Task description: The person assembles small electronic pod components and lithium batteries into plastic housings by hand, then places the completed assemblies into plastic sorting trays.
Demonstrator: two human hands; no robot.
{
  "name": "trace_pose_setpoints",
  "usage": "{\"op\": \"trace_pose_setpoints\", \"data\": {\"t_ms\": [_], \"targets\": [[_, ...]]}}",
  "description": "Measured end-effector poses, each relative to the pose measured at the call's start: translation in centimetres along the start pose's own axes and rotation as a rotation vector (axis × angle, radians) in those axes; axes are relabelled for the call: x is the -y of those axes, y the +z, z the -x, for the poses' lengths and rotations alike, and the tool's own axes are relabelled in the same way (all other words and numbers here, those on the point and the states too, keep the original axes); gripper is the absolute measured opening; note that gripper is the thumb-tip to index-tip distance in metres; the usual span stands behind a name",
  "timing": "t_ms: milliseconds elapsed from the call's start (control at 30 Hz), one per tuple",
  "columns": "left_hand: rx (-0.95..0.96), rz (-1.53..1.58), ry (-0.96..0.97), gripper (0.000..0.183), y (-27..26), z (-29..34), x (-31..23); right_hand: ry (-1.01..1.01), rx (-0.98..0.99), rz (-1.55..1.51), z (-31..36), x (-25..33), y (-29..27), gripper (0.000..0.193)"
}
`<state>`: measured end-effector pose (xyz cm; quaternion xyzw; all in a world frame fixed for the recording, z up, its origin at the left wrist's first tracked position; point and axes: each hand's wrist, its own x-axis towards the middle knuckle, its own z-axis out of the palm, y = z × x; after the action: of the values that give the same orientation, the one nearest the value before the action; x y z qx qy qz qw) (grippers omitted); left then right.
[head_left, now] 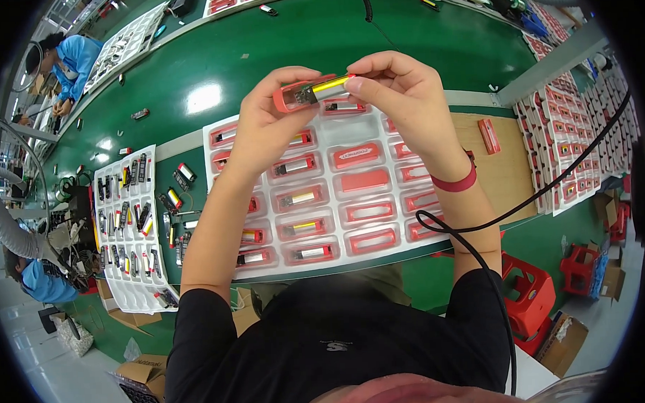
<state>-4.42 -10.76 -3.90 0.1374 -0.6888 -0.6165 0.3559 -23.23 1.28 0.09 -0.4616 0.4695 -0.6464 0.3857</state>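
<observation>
A broad green bench (416, 42) runs far and left, with open surface beyond the hands. Near its front edge a white moulded tray (320, 141) fills most of the working room, its right side beside a bare wooden board (509, 166). Above the tray's far edge, the left hand (263, 125) clasps a red case (294, 96), while the right hand (404, 92) pinches the metal, yellow-striped module (329, 86) sticking out of it.

Two hands (263, 125) (404, 92), one red case (295, 96), one red wristband (455, 182), two red stools (528, 287) (579, 263).
</observation>
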Motion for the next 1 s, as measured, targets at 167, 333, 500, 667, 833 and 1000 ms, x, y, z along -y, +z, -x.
{"op": "trace_pose_setpoints", "data": {"t_ms": [167, 333, 500, 667, 833, 1000], "targets": [[0.018, 0.058, -0.021, 0.042, 1.0, 0.0, -0.4, -0.043, -0.061, 0.054, -0.3, -1.0, 0.6, 0.019], [0.047, 0.135, -0.014, 0.044, 0.7, 0.0, 0.1, -0.048, -0.05, 0.067, -0.3, -1.5, 0.8, 0.019], [0.117, 0.153, -0.081, 0.05, 0.6, 0.0, 0.1, -0.016, -0.058, 0.157, -0.4, -1.3, 0.8, 0.019], [0.138, 0.196, -0.038, 0.051, 0.5, -0.1, 0.5, -0.061, -0.093, 0.178, -0.3, -1.5, 1.0, 0.019], [0.132, 0.202, -0.033, 0.051, 0.7, 0.1, 0.8, -0.078, -0.108, 0.251, -0.3, -2.1, 1.1, 0.019], [0.102, 0.315, -0.065, 0.049, 0.9, 0.0, 1.1, -0.496, -0.123, 0.619, -0.5, -3.3, 0.8, 0.017]]}}
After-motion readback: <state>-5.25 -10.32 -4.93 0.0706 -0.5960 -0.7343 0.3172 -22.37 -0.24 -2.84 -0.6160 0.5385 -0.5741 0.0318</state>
